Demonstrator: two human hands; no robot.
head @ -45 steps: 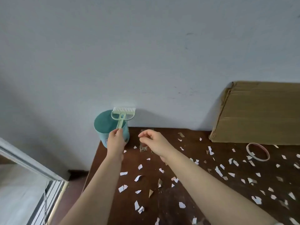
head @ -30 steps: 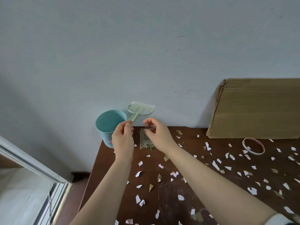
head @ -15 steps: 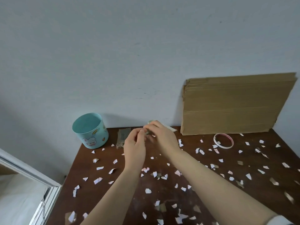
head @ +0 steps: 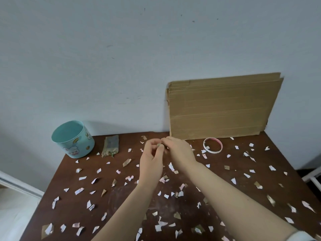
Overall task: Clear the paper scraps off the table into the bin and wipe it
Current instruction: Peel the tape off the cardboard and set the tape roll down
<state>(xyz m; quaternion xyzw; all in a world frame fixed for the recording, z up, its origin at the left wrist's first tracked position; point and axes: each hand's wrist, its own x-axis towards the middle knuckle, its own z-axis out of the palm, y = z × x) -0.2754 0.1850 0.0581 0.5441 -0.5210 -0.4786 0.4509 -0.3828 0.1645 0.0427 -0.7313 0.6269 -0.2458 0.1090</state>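
Closest to the camera, the dark brown wooden table (head: 121, 197) is just covered in little torn white, pink and brownish paper scraps (head: 79, 190). They're everywhere from 6 o'clock out to both side edges. Both bare forearms come in from the bottom and meet around the middle of the far half.

The left hand (head: 151, 162) and right hand (head: 178, 152) are touching at the fingertips. Both have their fingers curled in, pinching a small pale greenish thing (head: 158, 145) between them. Only a sliver pokes out between the fingertips, so I honestly can't tell what it is. It's held just above the tabletop, not lying on it.

From the hands, at 9 o'clock a frayed grey-green cloth rectangle (head: 111, 145) lies flat. Just beside that, around 10 o'clock at the far left corner, is the round teal plastic bin with bunny stickers (head: 74, 141), standing upright. At 3 o'clock a white and pink tape ring (head: 212, 152) lies flat. Past it at 1 o'clock a flat sheet of brown corrugated cardboard (head: 220, 106) leans on the pale blue-grey wall (head: 121, 58).
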